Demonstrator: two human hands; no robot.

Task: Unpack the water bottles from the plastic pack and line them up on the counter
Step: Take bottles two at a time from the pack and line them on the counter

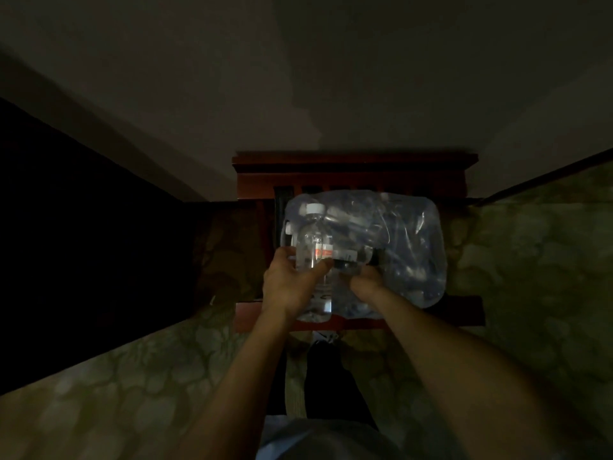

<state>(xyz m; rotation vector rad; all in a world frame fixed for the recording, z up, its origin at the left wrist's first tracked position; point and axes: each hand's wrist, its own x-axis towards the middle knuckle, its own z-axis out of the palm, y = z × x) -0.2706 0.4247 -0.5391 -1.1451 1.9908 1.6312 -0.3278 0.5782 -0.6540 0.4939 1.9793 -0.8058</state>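
Dim room, dark red wooden stand (351,167), crinkled clear plastic pack (408,240), left hand (292,283) grip curled round clear white-capped bottle (313,240), right hand (366,283) grip unclear

Clear bottle (311,247) with white cap, orange label; reddish-brown nightstand (351,167).

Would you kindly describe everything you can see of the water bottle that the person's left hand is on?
The water bottle is clear plastic with a white screw cap at its far end and a label band with an orange patch around its middle. It lies at the left side of the plastic pack, cap pointing away from the person. The left hand grips its lower body, thumb across the front. The right hand reaches into the wrap just beside it. The dim light hides finer detail.
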